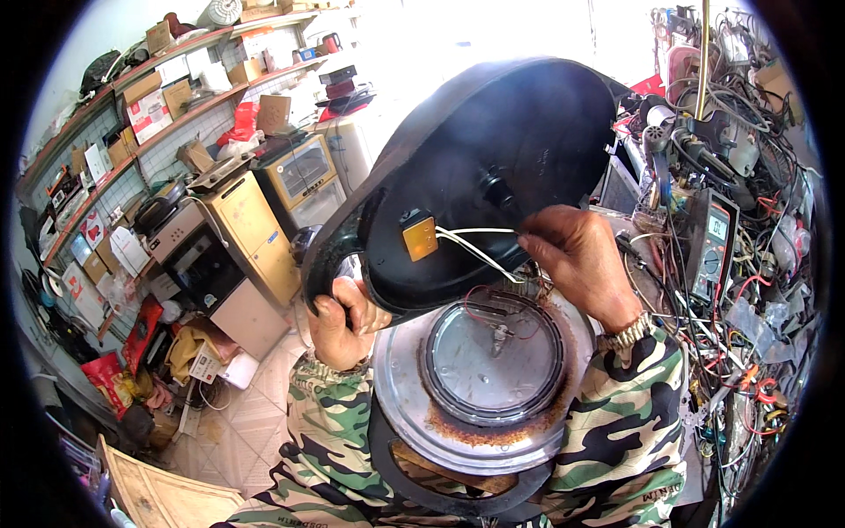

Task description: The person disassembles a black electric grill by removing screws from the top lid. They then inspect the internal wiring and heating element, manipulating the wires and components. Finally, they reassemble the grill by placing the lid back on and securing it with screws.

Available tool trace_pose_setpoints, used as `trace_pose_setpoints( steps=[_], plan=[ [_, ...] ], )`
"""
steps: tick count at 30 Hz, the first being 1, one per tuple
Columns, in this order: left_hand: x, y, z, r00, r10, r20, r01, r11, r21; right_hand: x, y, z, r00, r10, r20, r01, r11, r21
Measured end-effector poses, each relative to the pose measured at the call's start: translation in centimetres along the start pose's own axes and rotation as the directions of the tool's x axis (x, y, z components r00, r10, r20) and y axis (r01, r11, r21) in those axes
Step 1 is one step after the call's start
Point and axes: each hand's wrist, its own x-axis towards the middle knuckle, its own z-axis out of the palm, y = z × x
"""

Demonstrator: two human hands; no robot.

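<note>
Both hands are closed on something. Left hand is wrapped firmly about the handle end of a black shell, its thumb on the near side and its fingers bent at the handle opening. Right hand is nearly shut in a pinch, thumb and forefinger meeting at the end of a pale wire; its other fingers are folded in toward the palm.

One black shell is held up, tilted, its hollow inner side facing the wearer. It stands above one round metal piece. Inside the shell sits one small orange-yellow block, toward the handle end, and one black stub rises farther in. At least two pale wires leave the block on its right: one reaches the right hand, while the rest slant down toward the shell's lower edge. The exact number of strands is hard to tell where they run together.

The metal piece carries one dark ring around one central plate, with one small fitting on that plate. Brown rust stains the surface along the ring's near side. One thin red wire curves over the far part.

Two camouflage sleeves frame the metal piece. To the right, one multimeter stands among tangled cables, too many to count. At left is one yellow cabinet, near loaded shelves.
</note>
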Motion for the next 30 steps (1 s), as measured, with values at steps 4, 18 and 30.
trace_pose_setpoints(
  steps=[4,18,30],
  plan=[
    [-0.9,1.4,-1.0,0.999,-0.027,-0.048,0.032,0.992,0.120,0.5,-0.7,2.2,0.998,-0.037,-0.059,0.043,0.994,0.105],
    [-0.7,0.3,-1.0,0.990,-0.062,-0.126,0.073,0.994,0.081,-0.4,-1.9,2.1,0.948,-0.319,0.021,0.320,0.945,-0.075],
    [-0.5,0.6,-0.4,0.988,-0.077,-0.137,0.098,0.983,0.152,-0.3,-1.7,3.6,0.936,-0.345,-0.067,0.343,0.938,-0.048]
  ],
)
